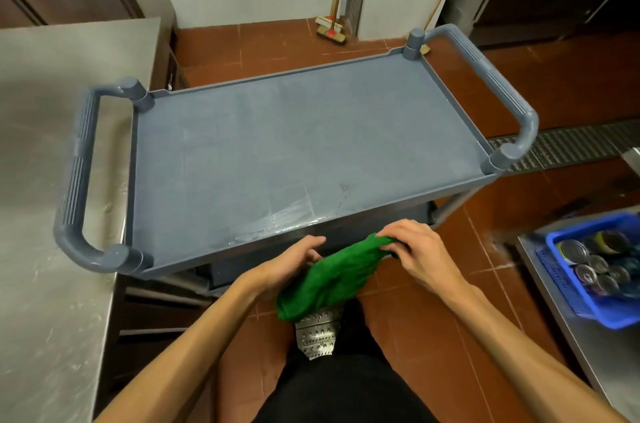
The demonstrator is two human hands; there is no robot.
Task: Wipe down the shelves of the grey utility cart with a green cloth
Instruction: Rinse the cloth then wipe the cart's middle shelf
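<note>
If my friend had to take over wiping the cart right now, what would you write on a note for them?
Left hand: grips the lower part of the green cloth.
Right hand: pinches its upper end.
The cloth is bunched and held in the air in front of the grey cart, not on it.
Done: wet streaks show on the top shelf, near its front edge only.
Left: probably the rest of the top shelf, then the lower shelves, which are mostly hidden underneath.

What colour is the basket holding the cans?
Blue basket, clearest in the head view.
</note>
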